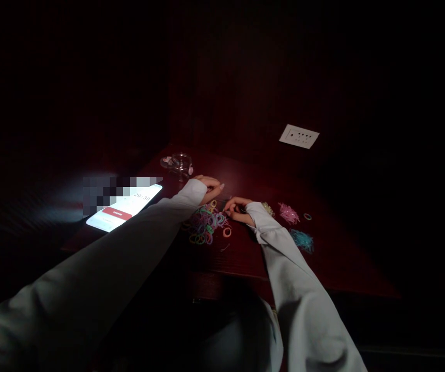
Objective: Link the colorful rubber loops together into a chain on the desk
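A pile of small coloured hair ties (206, 223), in purple, green, yellow and orange, lies on the dark red table. My left hand (211, 189) is just behind the pile, its fingers bent together and pointing right. To the pile's right is my right hand (238, 208), with fingers curled in a pinch toward the left hand. Whatever is between the fingers of either hand is too small and dark to make out. One orange hair tie (227, 232) lies apart at the pile's front right edge.
Right of my right hand lie a yellowish bunch (269, 208), a pink bunch (289, 213) and a teal bunch (302, 240) of thin bands, plus a single ring (307, 217). A clear jar (182, 163) stands behind. A lit phone (125, 209) is at left; a socket (298, 136) is on the wall.
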Demonstrator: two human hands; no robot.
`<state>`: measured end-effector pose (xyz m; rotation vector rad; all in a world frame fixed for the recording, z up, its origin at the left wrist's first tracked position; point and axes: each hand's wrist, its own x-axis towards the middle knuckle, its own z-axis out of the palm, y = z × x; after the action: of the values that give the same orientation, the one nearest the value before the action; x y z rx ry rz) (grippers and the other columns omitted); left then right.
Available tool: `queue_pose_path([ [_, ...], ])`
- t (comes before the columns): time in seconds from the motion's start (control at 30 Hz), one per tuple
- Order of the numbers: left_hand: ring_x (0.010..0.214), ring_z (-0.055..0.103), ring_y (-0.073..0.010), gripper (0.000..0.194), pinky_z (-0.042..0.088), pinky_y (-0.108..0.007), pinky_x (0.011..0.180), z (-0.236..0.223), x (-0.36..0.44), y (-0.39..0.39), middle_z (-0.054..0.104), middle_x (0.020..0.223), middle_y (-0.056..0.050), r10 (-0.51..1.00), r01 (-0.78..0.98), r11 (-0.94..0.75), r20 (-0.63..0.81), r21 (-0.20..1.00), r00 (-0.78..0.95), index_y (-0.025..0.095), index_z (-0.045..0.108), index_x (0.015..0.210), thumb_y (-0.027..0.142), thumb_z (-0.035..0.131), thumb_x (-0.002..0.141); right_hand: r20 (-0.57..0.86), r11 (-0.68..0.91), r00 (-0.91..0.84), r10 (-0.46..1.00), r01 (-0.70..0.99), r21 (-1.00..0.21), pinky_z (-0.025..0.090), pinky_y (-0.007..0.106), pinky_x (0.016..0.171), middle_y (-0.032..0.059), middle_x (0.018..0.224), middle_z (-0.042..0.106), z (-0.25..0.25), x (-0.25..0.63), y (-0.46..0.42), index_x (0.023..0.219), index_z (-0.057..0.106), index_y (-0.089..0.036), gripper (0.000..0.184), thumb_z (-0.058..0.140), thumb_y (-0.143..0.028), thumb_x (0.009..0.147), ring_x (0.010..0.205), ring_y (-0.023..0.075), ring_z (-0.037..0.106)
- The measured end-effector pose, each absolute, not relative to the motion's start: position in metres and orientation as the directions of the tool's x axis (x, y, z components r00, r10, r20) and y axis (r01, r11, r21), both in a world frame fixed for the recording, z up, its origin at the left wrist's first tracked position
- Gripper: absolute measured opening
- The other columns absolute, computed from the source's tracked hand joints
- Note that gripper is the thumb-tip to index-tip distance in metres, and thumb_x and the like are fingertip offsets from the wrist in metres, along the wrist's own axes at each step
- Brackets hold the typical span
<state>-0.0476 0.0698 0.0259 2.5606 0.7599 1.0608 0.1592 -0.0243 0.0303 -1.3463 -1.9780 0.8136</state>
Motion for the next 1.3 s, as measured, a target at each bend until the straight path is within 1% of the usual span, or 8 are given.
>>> queue_pose_path([
  [0.27, 0.065, 0.05, -0.0135, 0.052, 0.038, -0.03, 0.07, 0.023, -0.05, 0.074, 0.051, 0.06, 0.0, 0.539, 0.352, -0.84, 0.567, 0.412, 0.622, 0.02, 0.042, 0.057, 0.046, 0.041, 0.101, 0.098, 0.302, -0.336, 0.937, 0.635, -0.711, 0.04, 0.024, 0.069, -0.0028, 0.082, 0.066, 0.023, 0.176, -0.024, 0.088, 0.072, -0.021, 0.017, 0.068, -0.026, 0.072, 0.069, 0.0115, 0.053],
  [0.37, 0.061, 0.044, -0.0126, 0.052, 0.035, -0.028, 0.066, 0.024, -0.05, 0.072, 0.045, 0.057, 0.002, 0.544, 0.331, -0.836, 0.59, 0.437, 0.596, 0.02, 0.038, 0.056, 0.047, 0.044, 0.099, 0.089, 0.282, -0.317, 0.944, 0.639, -0.716, 0.04, 0.024, 0.068, -0.0025, 0.082, 0.064, 0.025, 0.175, -0.027, 0.093, 0.071, -0.021, 0.018, 0.069, -0.026, 0.075, 0.067, 0.0107, 0.05],
  [0.5, 0.057, 0.039, -0.0121, 0.049, 0.031, -0.029, 0.062, 0.025, -0.05, 0.07, 0.04, 0.057, 0.002, 0.542, 0.303, -0.835, 0.594, 0.459, 0.594, 0.02, 0.035, 0.056, 0.043, 0.045, 0.098, 0.109, 0.3, -0.318, 0.942, 0.65, -0.698, 0.04, 0.024, 0.07, -0.002, 0.08, 0.062, 0.028, 0.173, -0.028, 0.089, 0.071, -0.021, 0.013, 0.07, -0.026, 0.078, 0.07, 0.0119, 0.051],
  [0.63, 0.057, 0.039, -0.0121, 0.047, 0.029, -0.029, 0.06, 0.024, -0.051, 0.07, 0.041, 0.058, 0.002, 0.556, 0.303, -0.825, 0.591, 0.476, 0.585, 0.02, 0.035, 0.056, 0.04, 0.045, 0.097, 0.149, 0.35, -0.344, 0.927, 0.65, -0.675, 0.043, 0.026, 0.078, -0.0013, 0.081, 0.062, 0.027, 0.172, -0.027, 0.084, 0.071, -0.021, 0.007, 0.07, -0.024, 0.078, 0.076, 0.0136, 0.055],
  [0.83, 0.057, 0.04, -0.0116, 0.048, 0.03, -0.028, 0.06, 0.025, -0.053, 0.069, 0.042, 0.058, 0.002, 0.545, 0.294, -0.83, 0.576, 0.474, 0.609, 0.02, 0.036, 0.056, 0.039, 0.046, 0.098, 0.158, 0.384, -0.374, 0.914, 0.665, -0.64, 0.043, 0.027, 0.081, -0.0018, 0.082, 0.064, 0.028, 0.172, -0.029, 0.091, 0.074, -0.022, 0.015, 0.07, -0.021, 0.077, 0.079, 0.0144, 0.056],
  [0.93, 0.058, 0.04, -0.0118, 0.048, 0.03, -0.028, 0.061, 0.026, -0.053, 0.069, 0.043, 0.059, 0.001, 0.549, 0.298, -0.826, 0.562, 0.478, 0.619, 0.02, 0.037, 0.056, 0.039, 0.046, 0.098, 0.165, 0.394, -0.381, 0.91, 0.669, -0.63, 0.043, 0.028, 0.084, -0.0015, 0.082, 0.064, 0.029, 0.171, -0.029, 0.09, 0.074, -0.022, 0.013, 0.07, -0.022, 0.078, 0.08, 0.0149, 0.057],
  [1.1, 0.058, 0.04, -0.0124, 0.047, 0.031, -0.029, 0.061, 0.026, -0.053, 0.069, 0.044, 0.058, 0.001, 0.555, 0.31, -0.822, 0.551, 0.478, 0.623, 0.02, 0.038, 0.056, 0.039, 0.045, 0.098, 0.131, 0.368, -0.386, 0.913, 0.644, -0.671, 0.043, 0.028, 0.081, -0.0009, 0.081, 0.064, 0.031, 0.17, -0.028, 0.085, 0.073, -0.021, 0.008, 0.068, -0.025, 0.08, 0.079, 0.015, 0.057],
  [1.3, 0.058, 0.041, -0.0126, 0.048, 0.031, -0.029, 0.061, 0.025, -0.053, 0.069, 0.046, 0.059, 0.0, 0.566, 0.314, -0.814, 0.544, 0.489, 0.619, 0.02, 0.04, 0.055, 0.04, 0.045, 0.098, 0.124, 0.38, -0.395, 0.91, 0.676, -0.631, 0.041, 0.028, 0.082, -0.0007, 0.087, 0.067, 0.031, 0.173, -0.029, 0.095, 0.075, -0.022, 0.016, 0.069, -0.026, 0.081, 0.083, 0.0155, 0.058],
])
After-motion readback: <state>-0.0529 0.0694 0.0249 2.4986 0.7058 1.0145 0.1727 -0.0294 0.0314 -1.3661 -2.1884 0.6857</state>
